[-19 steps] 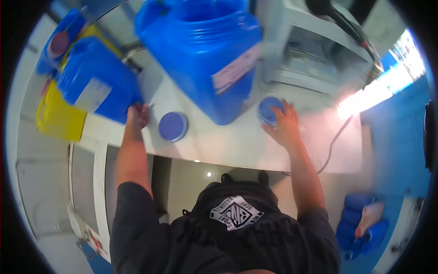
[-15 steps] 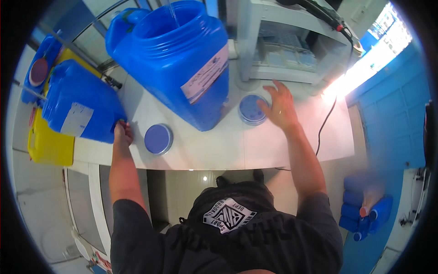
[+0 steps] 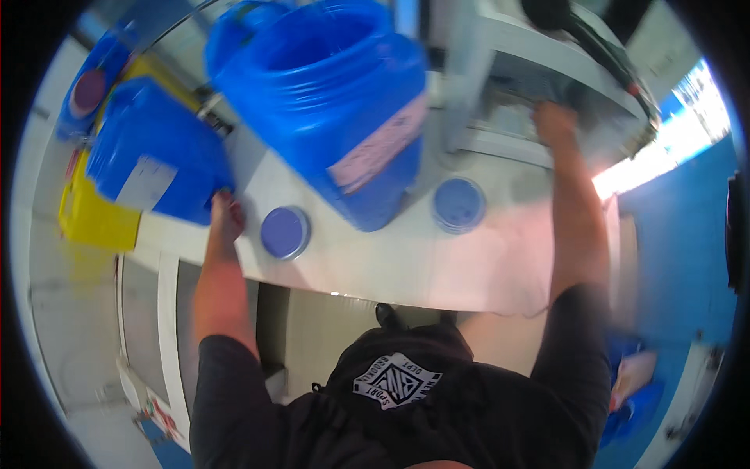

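Note:
On the left of the white counter a blue jerrycan (image 3: 162,160) with a pale label lies tilted. My left hand (image 3: 226,216) is closed at its lower corner. A large blue wide-mouthed container (image 3: 336,133) stands upright in the middle, uncapped, a faint clear stream at its mouth. Two round blue lids lie flat on the counter, the left lid (image 3: 285,233) near my left hand and the right lid (image 3: 458,205) beside the container. My right hand (image 3: 555,125) is at the open front of a white cabinet (image 3: 500,148); its fingers are blurred and partly hidden.
A yellow jerrycan (image 3: 100,205) stands at the left, beneath the tilted blue one. On top of the cabinet lies a black corded tool (image 3: 598,51). More blue containers (image 3: 637,399) are on the floor at right. The counter's front edge (image 3: 375,298) runs before me.
My right hand has left the right lid and moved up and right to the cabinet's open front. The left hand stays at the tilted jerrycan. The whole view has shifted slightly.

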Motion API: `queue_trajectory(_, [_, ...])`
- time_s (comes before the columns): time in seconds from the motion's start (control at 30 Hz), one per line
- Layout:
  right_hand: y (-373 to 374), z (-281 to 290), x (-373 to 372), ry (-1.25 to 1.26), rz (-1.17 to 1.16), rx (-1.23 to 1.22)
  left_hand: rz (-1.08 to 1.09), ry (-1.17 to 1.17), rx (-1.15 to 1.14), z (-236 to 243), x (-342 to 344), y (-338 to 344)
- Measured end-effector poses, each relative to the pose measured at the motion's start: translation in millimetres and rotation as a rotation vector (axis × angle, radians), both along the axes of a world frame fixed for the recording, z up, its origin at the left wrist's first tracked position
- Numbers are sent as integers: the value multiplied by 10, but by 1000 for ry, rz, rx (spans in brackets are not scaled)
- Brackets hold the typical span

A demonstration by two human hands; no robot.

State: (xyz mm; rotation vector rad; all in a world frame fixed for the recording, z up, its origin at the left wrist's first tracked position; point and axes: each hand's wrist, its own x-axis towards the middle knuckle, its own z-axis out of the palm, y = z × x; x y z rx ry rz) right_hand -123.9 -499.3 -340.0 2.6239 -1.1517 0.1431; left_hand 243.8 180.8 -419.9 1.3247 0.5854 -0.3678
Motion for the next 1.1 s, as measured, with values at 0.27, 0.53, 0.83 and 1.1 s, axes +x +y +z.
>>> queue_trajectory(0.27, [151,225,141,80,-101,100,149,217,-31,98,-159,77])
queue_trajectory(0.53, [1159,133,-408,-479,245,16,-63,57,82,157,-95,-48])
queue_trajectory(0.83, [3337,83,-912,-441,246,1109,-165,209,-197,251,-83,106])
queue_trajectory(1.1, [4336,-109,-114,-70,885,1675,-265,0,-105,380,-791,285])
